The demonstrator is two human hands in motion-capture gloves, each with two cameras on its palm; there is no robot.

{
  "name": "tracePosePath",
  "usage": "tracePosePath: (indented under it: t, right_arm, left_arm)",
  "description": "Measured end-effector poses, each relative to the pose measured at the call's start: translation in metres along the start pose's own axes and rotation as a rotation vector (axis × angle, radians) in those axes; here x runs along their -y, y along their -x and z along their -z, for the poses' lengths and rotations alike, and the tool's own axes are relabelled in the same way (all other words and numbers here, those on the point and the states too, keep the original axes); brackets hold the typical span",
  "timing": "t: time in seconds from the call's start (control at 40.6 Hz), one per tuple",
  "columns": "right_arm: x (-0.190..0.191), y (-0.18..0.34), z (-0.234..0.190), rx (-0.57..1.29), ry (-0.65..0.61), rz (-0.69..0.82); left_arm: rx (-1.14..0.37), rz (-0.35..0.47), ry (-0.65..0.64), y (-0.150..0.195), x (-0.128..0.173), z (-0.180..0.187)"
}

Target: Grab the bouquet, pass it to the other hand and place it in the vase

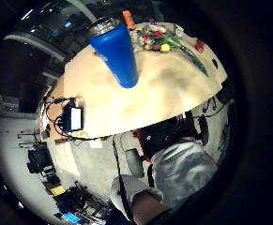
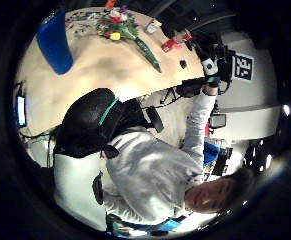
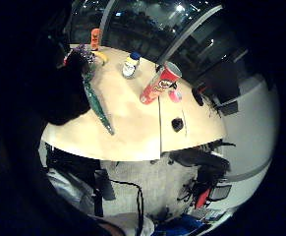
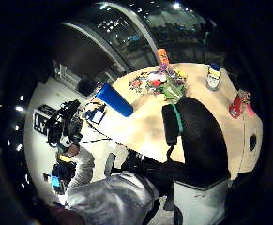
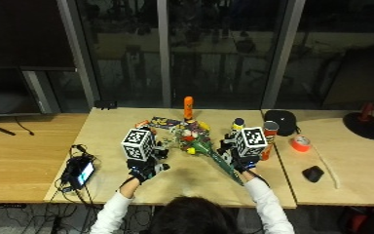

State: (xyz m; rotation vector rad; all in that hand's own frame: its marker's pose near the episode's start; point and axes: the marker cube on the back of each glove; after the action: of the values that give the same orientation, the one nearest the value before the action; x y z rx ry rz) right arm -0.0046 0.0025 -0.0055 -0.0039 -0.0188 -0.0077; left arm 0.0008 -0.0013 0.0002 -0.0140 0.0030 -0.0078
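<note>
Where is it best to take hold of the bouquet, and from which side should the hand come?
Probably the green wrapped stem of the bouquet, below the flower heads: it lies flat, pointing toward the person's right. The right hand hovers beside it and could come down from above.

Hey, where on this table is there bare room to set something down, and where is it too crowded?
Bare wood lies on the light wooden table left of the left hand, and along the near edge between the hands. Crowded: around the multicoloured bouquet with green wrapped stems, from the orange bottle to the red cylindrical can.
</note>
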Motion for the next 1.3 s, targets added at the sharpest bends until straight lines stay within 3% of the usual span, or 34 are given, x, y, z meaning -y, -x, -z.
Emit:
tracePosePath:
  t: [0.222,0.443,0.64,0.985,1.206,1.305]
  right_arm:
    - [-0.002,0.006,-0.005,0.188,0.084,0.03]
    - [0.004,0.018,0.0,0.148,0.144,0.048]
    - [0.011,0.038,0.014,0.032,0.266,0.044]
    - [0.022,0.023,0.03,-0.071,0.434,-0.051]
    - [0.033,0.002,0.011,-0.035,0.593,-0.093]
    - [0.038,-0.012,-0.01,-0.044,0.603,-0.139]
  left_arm:
    - [-0.028,-0.029,0.064,-0.018,0.004,-0.016]
    - [-0.013,-0.086,0.074,-0.038,0.014,-0.027]
    - [0.019,-0.048,0.056,-0.035,0.032,-0.013]
    - [0.105,-0.001,0.026,-0.027,0.032,0.005]
    - [0.105,0.016,0.003,-0.019,0.034,0.01]
    - [0.111,0.015,0.018,-0.016,0.033,0.007]
